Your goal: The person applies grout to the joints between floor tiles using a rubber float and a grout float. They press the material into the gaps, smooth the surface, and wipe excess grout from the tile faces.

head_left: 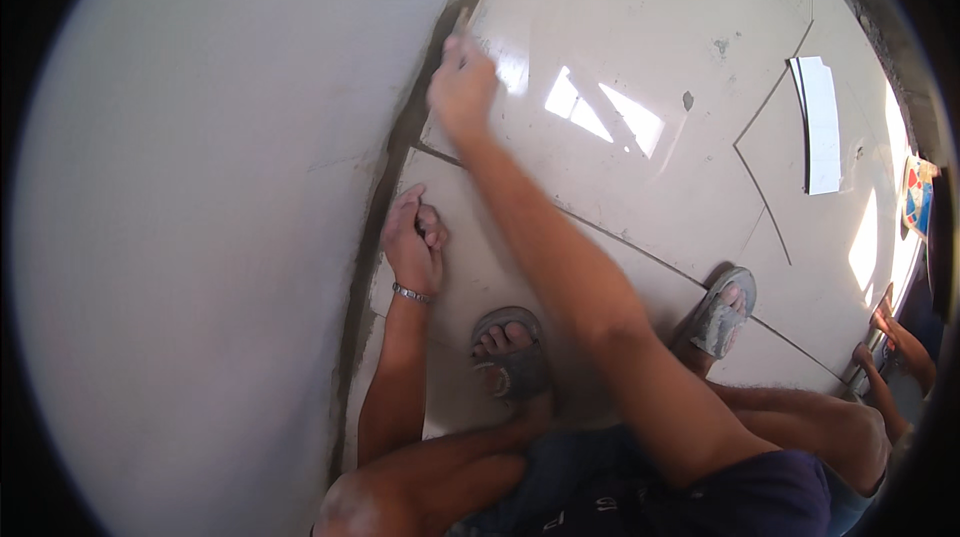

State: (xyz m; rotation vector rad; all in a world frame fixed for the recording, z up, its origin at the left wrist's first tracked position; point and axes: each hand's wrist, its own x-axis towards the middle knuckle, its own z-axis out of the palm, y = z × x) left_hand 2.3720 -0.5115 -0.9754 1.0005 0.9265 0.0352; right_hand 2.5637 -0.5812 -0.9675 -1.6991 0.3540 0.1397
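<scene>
My right hand [463, 87] reaches far forward over the floor tiles, closed around a thin, short tool [461, 21]. Motion blurs the tool, and its exact kind cannot be made out. Its tip is at the dark gap [408, 122] that runs between the pale wall [220, 187] and the tiled floor [620, 27]. Nearer to me, my left hand [412, 240], with a metal band at the wrist, rests low beside the same gap. Its fingers are curled in, and whatever they may hold is hidden.
My sandalled feet [508, 352] stand on the tiles. Farther right lie a white rectangular piece [818, 125] and a small dark crumb [688, 99]. Another person's hands [883, 322] show at the right edge, near a colourful packet [916, 195]. Dark joint lines cross the floor.
</scene>
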